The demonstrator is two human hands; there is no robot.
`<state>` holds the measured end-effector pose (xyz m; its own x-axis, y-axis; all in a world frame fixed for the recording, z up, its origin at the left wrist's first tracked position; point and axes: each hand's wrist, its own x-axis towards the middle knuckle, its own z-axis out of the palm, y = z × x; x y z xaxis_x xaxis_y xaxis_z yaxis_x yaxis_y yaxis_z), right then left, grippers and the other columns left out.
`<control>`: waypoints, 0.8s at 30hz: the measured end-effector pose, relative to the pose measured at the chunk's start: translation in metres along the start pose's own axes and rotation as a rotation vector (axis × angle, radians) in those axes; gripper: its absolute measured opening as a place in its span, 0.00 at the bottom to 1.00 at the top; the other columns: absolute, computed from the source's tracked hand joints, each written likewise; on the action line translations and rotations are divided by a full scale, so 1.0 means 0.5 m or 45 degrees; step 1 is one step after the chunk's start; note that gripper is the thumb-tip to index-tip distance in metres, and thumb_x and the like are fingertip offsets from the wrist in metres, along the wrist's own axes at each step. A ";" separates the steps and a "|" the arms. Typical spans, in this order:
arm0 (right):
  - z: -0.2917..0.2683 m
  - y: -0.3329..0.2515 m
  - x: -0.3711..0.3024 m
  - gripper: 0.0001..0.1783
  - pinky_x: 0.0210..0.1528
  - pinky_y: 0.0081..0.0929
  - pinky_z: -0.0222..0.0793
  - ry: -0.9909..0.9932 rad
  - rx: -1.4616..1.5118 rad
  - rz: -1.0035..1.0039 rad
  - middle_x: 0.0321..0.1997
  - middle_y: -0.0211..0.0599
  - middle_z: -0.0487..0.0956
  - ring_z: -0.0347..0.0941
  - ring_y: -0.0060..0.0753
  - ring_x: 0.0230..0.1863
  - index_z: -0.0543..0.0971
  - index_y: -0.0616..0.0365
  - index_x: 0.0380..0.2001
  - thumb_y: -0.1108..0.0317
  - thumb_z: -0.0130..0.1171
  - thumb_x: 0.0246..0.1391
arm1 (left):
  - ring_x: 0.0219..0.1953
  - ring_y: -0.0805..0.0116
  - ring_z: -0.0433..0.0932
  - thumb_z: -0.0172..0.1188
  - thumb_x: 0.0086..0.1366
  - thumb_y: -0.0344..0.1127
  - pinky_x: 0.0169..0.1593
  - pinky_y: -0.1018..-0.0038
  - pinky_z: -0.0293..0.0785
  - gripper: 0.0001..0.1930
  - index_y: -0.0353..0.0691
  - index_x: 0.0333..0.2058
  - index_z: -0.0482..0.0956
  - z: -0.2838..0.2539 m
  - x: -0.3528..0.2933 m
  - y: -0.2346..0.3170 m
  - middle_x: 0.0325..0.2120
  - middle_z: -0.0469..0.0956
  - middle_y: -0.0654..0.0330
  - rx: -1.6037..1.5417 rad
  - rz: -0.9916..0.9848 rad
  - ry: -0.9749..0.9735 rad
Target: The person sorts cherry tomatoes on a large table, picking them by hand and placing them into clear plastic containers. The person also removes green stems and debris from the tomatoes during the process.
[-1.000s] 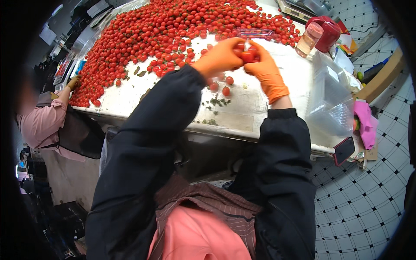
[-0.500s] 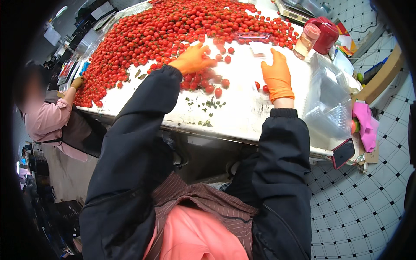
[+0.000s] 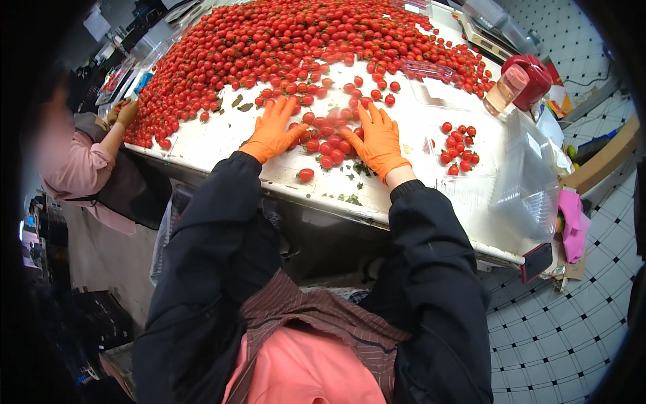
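Note:
My left hand [image 3: 271, 131], in an orange glove, lies with its fingers spread at the left side of a small cluster of cherry tomatoes [image 3: 328, 143]. On the cluster's other side is my right hand [image 3: 378, 143], gloved alike, fingers apart and thumb against the tomatoes. Neither hand grips anything. One loose tomato [image 3: 305, 175] sits nearer the table edge. A huge heap of cherry tomatoes [image 3: 282, 40] covers the far part of the white table [image 3: 417, 195]. Right of my right hand, a separate group of tomatoes [image 3: 460, 147] seems to lie in a clear tray whose outline is faint.
Stacked clear plastic containers [image 3: 531, 178] stand at the right, with a phone [image 3: 537, 262] at the table edge. Beyond are a bottle [image 3: 506, 89], a red kettle-like vessel [image 3: 535, 81] and a scale [image 3: 484, 39]. A co-worker's gloved hand [image 3: 126, 114] is by the heap's left edge.
My left hand has come down and nearer to me, beside the cluster. My right hand has moved left to the cluster's other side. More tomatoes now show at the right.

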<state>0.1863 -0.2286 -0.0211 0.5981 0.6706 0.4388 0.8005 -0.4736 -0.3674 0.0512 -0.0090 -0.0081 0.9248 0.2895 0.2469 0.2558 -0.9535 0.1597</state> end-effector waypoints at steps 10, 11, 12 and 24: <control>-0.061 -0.076 -0.025 0.27 0.58 0.45 0.55 -0.388 0.233 -0.579 0.60 0.41 0.67 0.61 0.42 0.61 0.74 0.55 0.49 0.53 0.61 0.47 | 0.65 0.65 0.59 0.65 0.56 0.30 0.63 0.71 0.58 0.28 0.41 0.57 0.71 -0.130 -0.076 0.043 0.62 0.63 0.58 -1.201 0.102 -0.434; -0.081 -0.075 -0.019 0.26 0.55 0.44 0.60 -0.408 0.297 -0.449 0.58 0.42 0.69 0.64 0.43 0.58 0.76 0.55 0.47 0.54 0.62 0.45 | 0.61 0.64 0.64 0.66 0.55 0.31 0.61 0.72 0.61 0.27 0.41 0.55 0.72 -0.142 -0.081 0.022 0.58 0.67 0.57 -1.184 0.007 -0.252; -0.105 -0.062 -0.013 0.26 0.57 0.41 0.61 -0.344 0.246 -0.358 0.58 0.43 0.69 0.64 0.45 0.58 0.75 0.54 0.49 0.56 0.62 0.47 | 0.57 0.65 0.67 0.68 0.53 0.32 0.59 0.71 0.63 0.27 0.39 0.53 0.73 -0.131 -0.083 -0.020 0.54 0.70 0.57 -0.943 -0.019 -0.090; -0.075 0.003 0.028 0.39 0.54 0.31 0.68 -0.725 0.225 0.189 0.52 0.52 0.65 0.69 0.47 0.51 0.66 0.53 0.60 0.66 0.62 0.40 | 0.45 0.57 0.71 0.71 0.39 0.34 0.48 0.70 0.72 0.51 0.41 0.64 0.54 -0.112 -0.056 0.030 0.49 0.61 0.47 -0.407 -0.172 -0.670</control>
<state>0.1974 -0.2414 0.0153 0.5494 0.8274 -0.1163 0.6626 -0.5163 -0.5426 0.0135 -0.0267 0.0407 0.9259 0.2476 -0.2854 0.3582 -0.8156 0.4545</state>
